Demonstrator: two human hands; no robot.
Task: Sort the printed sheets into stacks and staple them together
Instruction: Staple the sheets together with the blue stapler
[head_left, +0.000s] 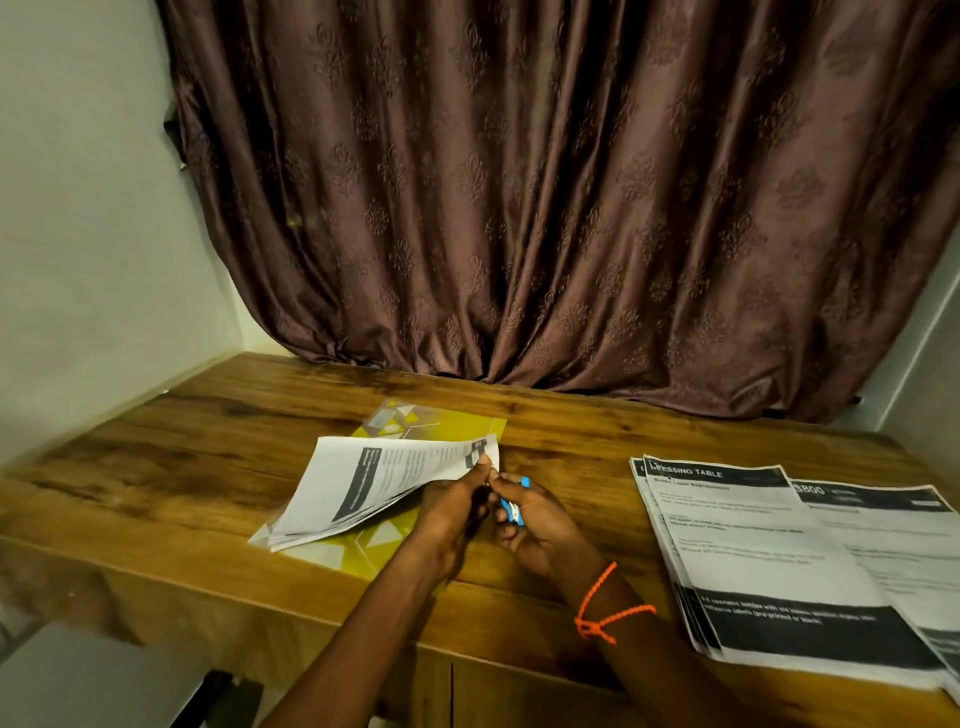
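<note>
Both hands (457, 499) on sheets (384, 478) (stapler (511, 506) seemingly).

Brown patterned curtain (545, 197) behind wooden table (208, 457) — yellow folder (447, 428) on it.

- A folder (441, 426) is laid mid-table (208, 441).
- A sheet bundle (374, 483) is laid on the folder.
- Two stacks (769, 551) are laid well right of the folder.
- A curtain (545, 208) is hung behind the folder.

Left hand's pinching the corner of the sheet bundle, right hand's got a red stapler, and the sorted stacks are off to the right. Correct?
Not quite: the head view shows the stapler in the right hand is blue, not red. The left hand pinches the bundle corner; the sorted stacks lie right.
</note>
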